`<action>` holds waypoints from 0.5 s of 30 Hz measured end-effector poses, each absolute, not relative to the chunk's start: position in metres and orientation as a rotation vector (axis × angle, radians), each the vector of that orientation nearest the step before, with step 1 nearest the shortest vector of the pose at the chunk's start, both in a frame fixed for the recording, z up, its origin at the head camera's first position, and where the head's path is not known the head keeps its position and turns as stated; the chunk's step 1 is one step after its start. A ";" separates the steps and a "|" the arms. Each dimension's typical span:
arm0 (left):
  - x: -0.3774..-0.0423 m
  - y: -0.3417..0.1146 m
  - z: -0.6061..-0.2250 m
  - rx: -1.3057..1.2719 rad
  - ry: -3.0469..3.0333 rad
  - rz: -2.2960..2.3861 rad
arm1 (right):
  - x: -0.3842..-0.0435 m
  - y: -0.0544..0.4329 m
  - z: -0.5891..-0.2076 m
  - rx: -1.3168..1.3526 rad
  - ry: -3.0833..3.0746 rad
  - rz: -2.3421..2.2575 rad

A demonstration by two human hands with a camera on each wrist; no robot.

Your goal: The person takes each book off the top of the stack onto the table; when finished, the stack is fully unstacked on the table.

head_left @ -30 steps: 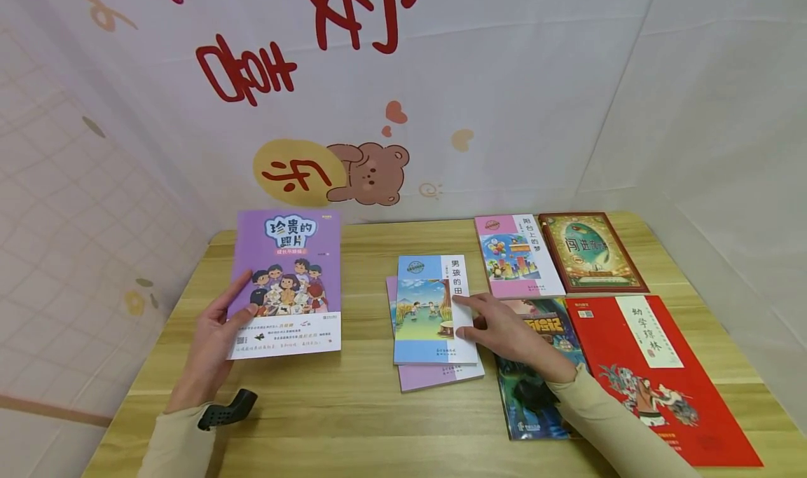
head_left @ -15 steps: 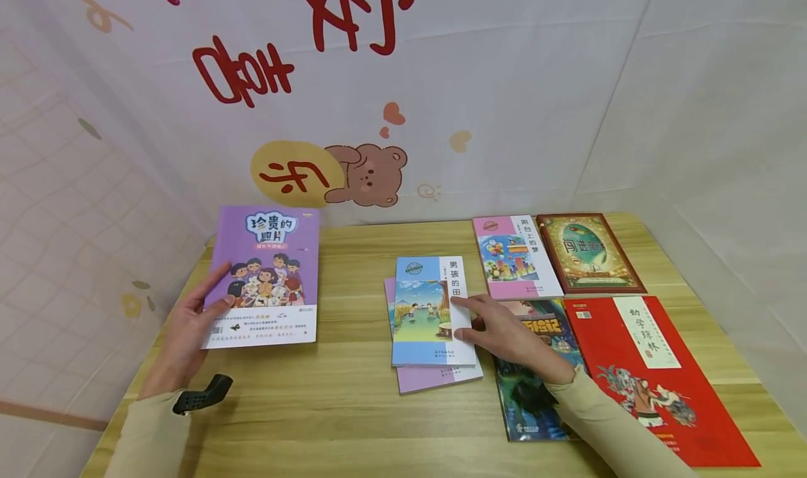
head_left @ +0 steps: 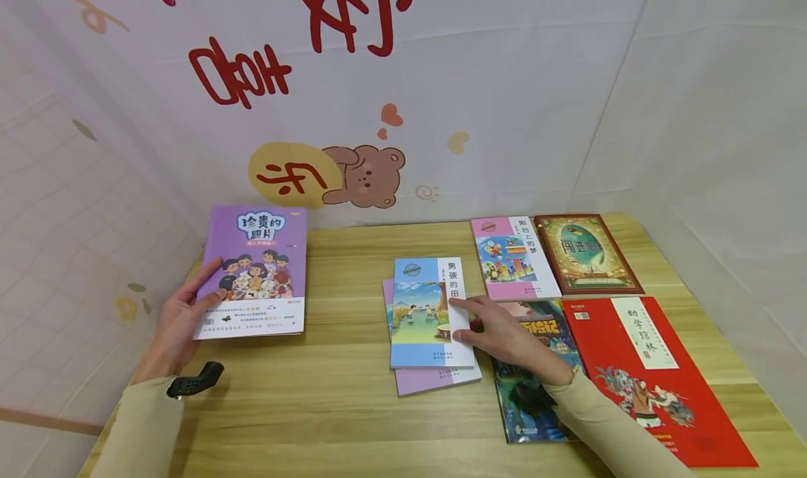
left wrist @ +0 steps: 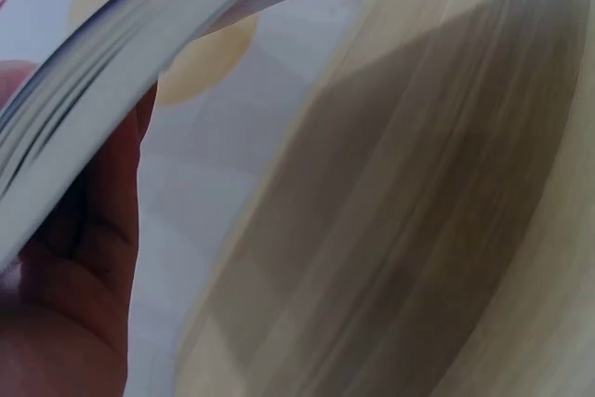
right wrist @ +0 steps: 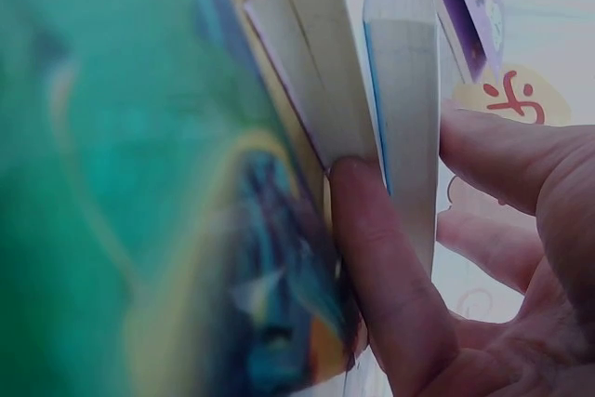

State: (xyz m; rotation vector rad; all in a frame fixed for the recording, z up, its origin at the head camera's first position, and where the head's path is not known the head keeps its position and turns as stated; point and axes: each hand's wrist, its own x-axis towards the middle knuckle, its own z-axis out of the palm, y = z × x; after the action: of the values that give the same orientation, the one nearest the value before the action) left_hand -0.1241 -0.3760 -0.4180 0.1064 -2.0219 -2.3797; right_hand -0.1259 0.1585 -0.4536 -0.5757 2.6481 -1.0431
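Note:
My left hand (head_left: 176, 324) holds a purple picture book (head_left: 252, 271) up at the table's left by its left edge, thumb on the cover. In the left wrist view, fingers (left wrist: 107, 220) lie under the book's slightly spread pages (left wrist: 102, 90). At the middle of the table, my right hand (head_left: 504, 331) grips the right edge of a blue book (head_left: 422, 317). Fingertips lie on its cover, and another finger (right wrist: 372, 239) reaches along its side in the right wrist view. Beneath it lies a pink book (head_left: 441, 378), mostly covered.
To the right lie another pink book (head_left: 513, 257), a brown-framed book (head_left: 589, 254), a large red book (head_left: 662, 387) and a dark blue-green book (head_left: 529, 401), partly under my right forearm. A white printed cloth (head_left: 504, 78) rises behind the wooden table (head_left: 328, 422).
My left hand has moved left with the purple book, bringing it over the table's left back area. The right hand stays at the blue book.

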 end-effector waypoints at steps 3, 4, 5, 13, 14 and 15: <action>-0.129 -0.381 -0.420 0.142 -2.036 -2.381 | -0.126 0.158 -0.453 -0.580 2.652 -1.039; -0.130 -0.382 -0.421 0.153 -2.043 -2.377 | -0.126 0.158 -0.453 -0.579 2.651 -1.041; -0.131 -0.384 -0.421 0.169 -2.052 -2.374 | -0.126 0.159 -0.453 -0.577 2.649 -1.042; -0.142 -0.395 -0.432 0.264 -2.116 -2.365 | -0.127 0.159 -0.454 -0.567 2.648 -1.046; -0.144 -0.396 -0.433 0.267 -2.126 -2.364 | -0.127 0.159 -0.454 -0.567 2.650 -1.044; -0.145 -0.397 -0.435 0.266 -2.138 -2.359 | -0.127 0.159 -0.454 -0.563 2.649 -1.045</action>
State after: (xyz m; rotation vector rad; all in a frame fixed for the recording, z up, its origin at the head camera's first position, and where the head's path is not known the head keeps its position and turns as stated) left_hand -0.1450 -0.3973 -0.4346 0.2660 -2.1385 -2.3594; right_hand -0.1267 0.1590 -0.4539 -0.5634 2.6494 -1.0448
